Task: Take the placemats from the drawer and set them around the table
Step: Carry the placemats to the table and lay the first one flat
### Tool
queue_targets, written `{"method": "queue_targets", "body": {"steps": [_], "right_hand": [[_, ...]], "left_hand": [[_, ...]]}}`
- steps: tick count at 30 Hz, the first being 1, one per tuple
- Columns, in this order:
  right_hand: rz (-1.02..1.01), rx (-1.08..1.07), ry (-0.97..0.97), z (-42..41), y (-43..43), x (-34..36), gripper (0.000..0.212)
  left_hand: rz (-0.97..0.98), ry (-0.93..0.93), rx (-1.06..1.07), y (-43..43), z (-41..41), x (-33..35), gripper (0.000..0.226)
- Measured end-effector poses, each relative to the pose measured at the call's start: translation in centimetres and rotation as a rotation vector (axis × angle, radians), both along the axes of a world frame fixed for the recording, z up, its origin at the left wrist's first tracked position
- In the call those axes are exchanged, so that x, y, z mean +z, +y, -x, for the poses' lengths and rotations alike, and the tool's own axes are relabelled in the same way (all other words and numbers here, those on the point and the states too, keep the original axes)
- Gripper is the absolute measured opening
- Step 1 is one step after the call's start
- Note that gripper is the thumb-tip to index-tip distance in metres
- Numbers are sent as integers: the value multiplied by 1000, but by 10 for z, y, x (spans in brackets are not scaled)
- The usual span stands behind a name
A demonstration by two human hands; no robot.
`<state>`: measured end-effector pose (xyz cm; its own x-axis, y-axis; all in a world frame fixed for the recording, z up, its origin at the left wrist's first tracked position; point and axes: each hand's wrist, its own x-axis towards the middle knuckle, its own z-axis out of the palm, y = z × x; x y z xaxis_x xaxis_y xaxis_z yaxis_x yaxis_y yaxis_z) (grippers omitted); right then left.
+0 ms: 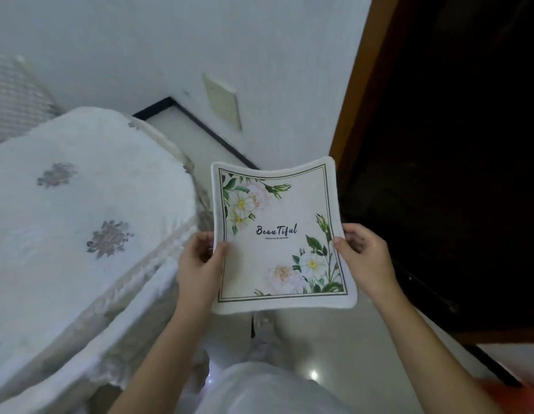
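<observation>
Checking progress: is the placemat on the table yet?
No: left hand and right hand hold the placemat up beside the table.

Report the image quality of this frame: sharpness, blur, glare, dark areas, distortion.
Head view: the placemat is sharpest, its "Beautiful" print legible; the tablecloth is soft and its near edge is smeared by motion; the doorway on the right is almost black; a small glare spot sits on the glossy floor; wide-angle distortion leans the door frame.
</observation>
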<state>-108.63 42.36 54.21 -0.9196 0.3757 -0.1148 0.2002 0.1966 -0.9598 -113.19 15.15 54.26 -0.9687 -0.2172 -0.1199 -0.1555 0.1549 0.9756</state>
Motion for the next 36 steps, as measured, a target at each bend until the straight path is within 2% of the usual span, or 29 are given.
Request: {"method": "queue_targets", "body": {"steps": [5,16,21,25,29,36], "right_hand": [[22,55,10,95,-9,3,20],[57,-58,0,217,17,-3,21],[85,2,-24,301,28,-16,22],[66,142,-52,387,25,-22,24],[75,373,-54,470,2,-15,24],[12,872,-90,578,-101,-19,20]], "left_hand": [[-8,8,80,-11,78,-8,12],[-5,-1,-81,28,247,2,8],[-2,-23,-18,32,307,-9,7],[3,-49,127,28,347,-18,6],[-22,-100,352,11,372,-23,5],[-21,-189,856,-43,355,-35,11]]}}
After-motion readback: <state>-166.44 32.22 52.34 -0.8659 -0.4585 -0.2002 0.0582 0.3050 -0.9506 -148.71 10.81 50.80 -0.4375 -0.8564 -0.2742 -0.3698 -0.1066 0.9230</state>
